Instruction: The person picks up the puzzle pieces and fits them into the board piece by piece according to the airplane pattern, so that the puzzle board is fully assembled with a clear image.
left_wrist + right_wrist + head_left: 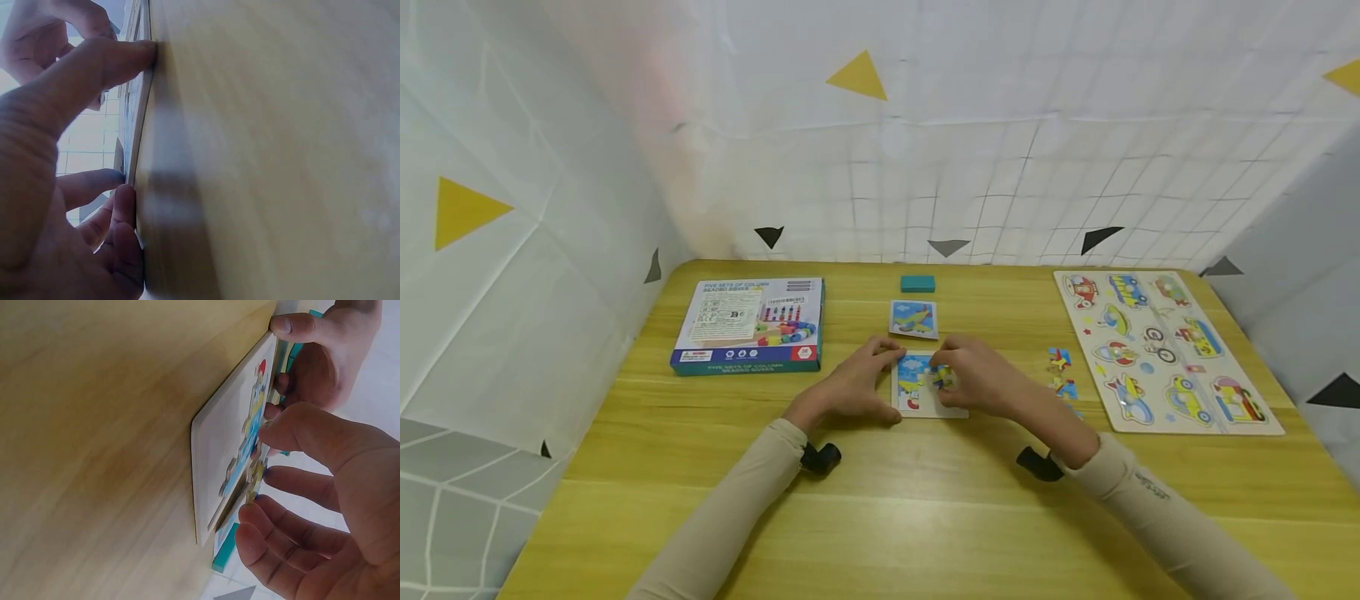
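A small wooden jigsaw board [934, 408] lies on the table, with blue, yellow and red airplane pieces fitted in its left and upper parts. My left hand [857, 382] holds the board's left side, thumb near the lower corner and fingers at the upper one. Over the right half of the board, my right hand [983, 377] pinches a yellow and blue jigsaw piece [943, 379] between thumb and fingers. From the right wrist view, the piece [255, 478] shows close above the board's inner area [219, 437], partly hidden by the fingertips.
Behind the board stands an airplane picture card [913, 318], with a teal block [917, 284] farther back. Loose jigsaw pieces [1060, 360] lie to the right, partly behind my right forearm. A beaded-boxes carton [748, 325] sits left; a large vehicle puzzle board [1176, 368] lies right.
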{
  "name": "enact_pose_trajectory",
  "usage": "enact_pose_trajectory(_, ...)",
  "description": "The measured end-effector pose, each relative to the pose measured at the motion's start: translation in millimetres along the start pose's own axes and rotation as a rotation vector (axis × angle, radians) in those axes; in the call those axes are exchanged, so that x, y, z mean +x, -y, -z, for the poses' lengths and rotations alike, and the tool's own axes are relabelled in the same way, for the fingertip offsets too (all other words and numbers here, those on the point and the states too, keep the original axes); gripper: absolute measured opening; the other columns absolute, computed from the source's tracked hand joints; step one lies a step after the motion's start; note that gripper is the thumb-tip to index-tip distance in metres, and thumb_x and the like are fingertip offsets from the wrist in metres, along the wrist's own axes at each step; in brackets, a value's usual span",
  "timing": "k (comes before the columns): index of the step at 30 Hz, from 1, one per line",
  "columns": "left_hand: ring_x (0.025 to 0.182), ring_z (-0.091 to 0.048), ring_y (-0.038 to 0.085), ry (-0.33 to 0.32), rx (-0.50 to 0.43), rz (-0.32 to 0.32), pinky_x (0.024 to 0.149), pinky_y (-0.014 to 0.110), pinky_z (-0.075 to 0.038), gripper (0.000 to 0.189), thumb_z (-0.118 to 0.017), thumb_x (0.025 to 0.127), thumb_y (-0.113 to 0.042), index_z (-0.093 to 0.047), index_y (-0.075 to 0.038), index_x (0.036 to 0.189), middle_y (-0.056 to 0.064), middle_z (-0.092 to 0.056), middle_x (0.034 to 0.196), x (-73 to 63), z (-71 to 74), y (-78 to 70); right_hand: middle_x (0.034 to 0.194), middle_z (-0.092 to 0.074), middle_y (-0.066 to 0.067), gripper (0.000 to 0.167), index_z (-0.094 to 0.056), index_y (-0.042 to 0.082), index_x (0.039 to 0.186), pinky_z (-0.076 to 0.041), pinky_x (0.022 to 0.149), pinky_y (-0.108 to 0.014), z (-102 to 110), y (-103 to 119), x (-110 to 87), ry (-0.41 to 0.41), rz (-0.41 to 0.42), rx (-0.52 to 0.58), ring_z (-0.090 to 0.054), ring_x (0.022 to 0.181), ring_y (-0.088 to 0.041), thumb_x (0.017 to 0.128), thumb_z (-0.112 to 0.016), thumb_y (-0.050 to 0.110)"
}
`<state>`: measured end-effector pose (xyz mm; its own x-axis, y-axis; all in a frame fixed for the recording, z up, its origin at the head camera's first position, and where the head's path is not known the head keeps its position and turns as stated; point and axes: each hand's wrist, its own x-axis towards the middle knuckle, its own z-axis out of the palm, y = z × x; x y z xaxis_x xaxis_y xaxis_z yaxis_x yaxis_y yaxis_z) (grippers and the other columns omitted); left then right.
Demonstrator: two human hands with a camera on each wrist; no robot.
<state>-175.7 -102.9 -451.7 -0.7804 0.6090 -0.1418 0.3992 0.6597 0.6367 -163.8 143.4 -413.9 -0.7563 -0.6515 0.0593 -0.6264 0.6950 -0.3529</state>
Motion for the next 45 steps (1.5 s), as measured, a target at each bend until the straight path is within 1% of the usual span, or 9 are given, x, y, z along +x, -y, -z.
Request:
enact_pose_trajectory(9, 0.135, -0.035, 0.016, -0.003, -0.005, -0.012, 0.113, 0.036, -0.032, 0.102, -0.089, 0.072, -0.038, -0.037, -0.014, 0.156, -0.001, -0.030, 0.152, 1.3, -0.9, 0.9, 0.102, -0.063, -0.009, 0.035, -0.073, 0.001, 0.106, -0.053, 0.078, -0.037, -8.3, 1.7, 5.1, -0.017, 0.068, -0.011, -0.060, 0.089, -0.021, 0.076, -0.084, 0.015)
enact_pose_trajectory(14, 0.136, -0.035, 0.016, -0.005, -0.012, -0.011, 0.113, 0.037, -0.031, 0.101, -0.090, 0.071, -0.038, -0.038, -0.013, 0.155, -0.001, -0.030, 0.152, 0.6, -0.5, 0.6, 0.099, -0.063, -0.010, 0.032, -0.074, 0.002, 0.104, -0.052, 0.076, -0.036, -12.8, 2.3, 9.6, -0.008, 0.093, -0.007, -0.060, 0.087, -0.021, 0.076, -0.083, 0.014)
enact_pose_trajectory(26, 0.136, -0.034, 0.018, -0.009, -0.012, -0.019, 0.114, 0.038, -0.031, 0.101, -0.089, 0.072, -0.039, -0.038, -0.012, 0.155, -0.001, -0.030, 0.153, 1.3, 1.2, 1.4, 0.098, -0.064, -0.009, 0.029, -0.075, 0.003, 0.103, -0.053, 0.076, -0.037, -13.9, 4.2, 14.9, 0.020, 0.055, -0.019, -0.059, 0.086, -0.021, 0.077, -0.082, 0.013)
enact_pose_trajectory(33, 0.136, -0.034, 0.019, -0.002, -0.026, -0.006, 0.114, 0.040, -0.031, 0.102, -0.089, 0.072, -0.040, -0.038, -0.012, 0.155, -0.002, -0.029, 0.153, -0.7, -3.9, 2.2, 0.099, -0.064, -0.008, 0.026, -0.077, 0.003, 0.105, -0.052, 0.077, -0.037, -15.5, 5.0, 14.3, 0.063, 0.039, -0.017, -0.058, 0.087, -0.020, 0.081, -0.081, 0.013)
enact_pose_trajectory(39, 0.136, -0.034, 0.017, -0.006, -0.020, -0.020, 0.114, 0.038, -0.031, 0.102, -0.088, 0.072, -0.040, -0.037, -0.013, 0.155, -0.003, -0.028, 0.153, 0.7, -5.4, 1.6, 0.096, -0.061, -0.007, 0.021, -0.078, 0.004, 0.101, -0.049, 0.075, -0.035, -15.1, 9.1, 10.5, 0.057, 0.028, -0.029, -0.054, 0.084, -0.019, 0.082, -0.082, 0.011)
enact_pose_trajectory(45, 0.137, -0.033, 0.017, -0.009, -0.017, -0.006, 0.114, 0.038, -0.031, 0.102, -0.089, 0.071, -0.040, -0.038, -0.013, 0.155, -0.003, -0.029, 0.153, 0.1, -2.6, 1.3, 0.094, -0.062, -0.008, 0.022, -0.077, 0.002, 0.103, -0.048, 0.072, -0.033, -16.2, 11.0, 13.2, 0.049, 0.054, -0.037, -0.053, 0.082, -0.018, 0.083, -0.081, 0.011)
